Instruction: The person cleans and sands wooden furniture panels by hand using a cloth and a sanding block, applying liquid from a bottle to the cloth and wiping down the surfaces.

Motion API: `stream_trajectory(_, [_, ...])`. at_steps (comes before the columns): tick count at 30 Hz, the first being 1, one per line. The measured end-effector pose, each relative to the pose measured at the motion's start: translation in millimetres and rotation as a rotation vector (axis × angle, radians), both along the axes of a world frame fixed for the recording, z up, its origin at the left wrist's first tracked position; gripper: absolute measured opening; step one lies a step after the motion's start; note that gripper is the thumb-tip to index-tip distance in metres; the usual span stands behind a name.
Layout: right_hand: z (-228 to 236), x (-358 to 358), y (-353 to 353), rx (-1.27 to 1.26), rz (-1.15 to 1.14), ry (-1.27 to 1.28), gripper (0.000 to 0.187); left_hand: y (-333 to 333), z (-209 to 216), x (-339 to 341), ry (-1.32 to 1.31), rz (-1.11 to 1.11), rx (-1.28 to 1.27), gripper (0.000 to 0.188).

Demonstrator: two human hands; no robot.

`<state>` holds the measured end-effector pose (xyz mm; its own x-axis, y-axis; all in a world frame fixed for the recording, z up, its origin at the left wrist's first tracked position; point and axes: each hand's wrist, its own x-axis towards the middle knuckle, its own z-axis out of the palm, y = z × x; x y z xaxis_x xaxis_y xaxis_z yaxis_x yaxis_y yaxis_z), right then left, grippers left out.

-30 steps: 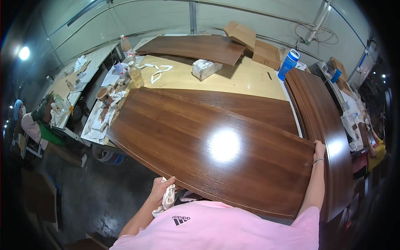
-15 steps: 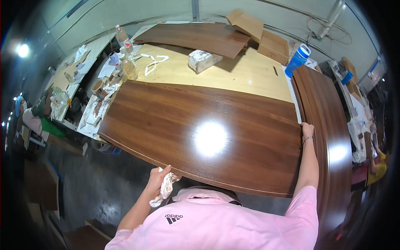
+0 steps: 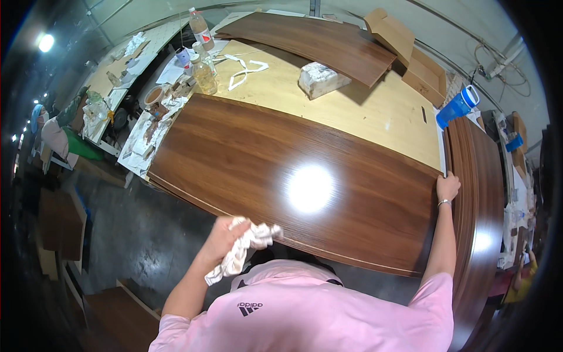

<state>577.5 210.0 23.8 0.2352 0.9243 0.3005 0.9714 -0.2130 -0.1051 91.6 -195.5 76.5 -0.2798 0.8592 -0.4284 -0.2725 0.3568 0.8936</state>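
Observation:
A dark brown wood-grain panel (image 3: 246, 158) lies flat across the worktable, with a bright reflection on its glossy face. Its near long edge has a pale line along it. My left hand (image 3: 226, 237) is closed round a crumpled white cloth (image 3: 243, 249) at this near edge; the hand is a little blurred, and whether the cloth touches the panel I cannot tell. At the far right corner my right hand (image 3: 448, 186) grips the panel's short edge, its fingers partly hidden from view.
The yellowish tabletop (image 3: 275, 82) carries a wrapped white block (image 3: 319, 80), a second brown panel (image 3: 311, 41), a cardboard box (image 3: 423, 76) and a blue tumbler (image 3: 458, 107). Bottles (image 3: 203, 75) stand at the far left. More brown panels (image 3: 478, 176) are stacked on the right.
My left hand has let go of the near edge and lifted with the cloth, which is now spread more to the right. The panel lies flatter on the table; the right hand keeps its corner.

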Motion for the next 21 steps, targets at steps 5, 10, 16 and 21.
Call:
stream_trajectory(5, [6.5,-139.2,-79.8,-0.067,0.539,0.701,0.039,79.2,8.2,-27.8,0.234,0.019,0.243,0.031])
stream_trajectory(10, [23.4,-283.0,-181.5,-0.229,0.962,0.652,0.068,118.7,4.5,-49.8,0.969,-0.403,0.712,0.041])
stream_trajectory(16, [22.8,-334.6,-228.4,-0.195,1.036,0.295,0.053,102.6,-17.9,-163.0,0.805,-0.231,0.479,0.02])
stream_trajectory(21, [23.2,-328.0,-214.3,-0.052,0.718,0.387,0.037,85.3,-41.2,-225.0,0.828,-0.053,0.43,0.015])
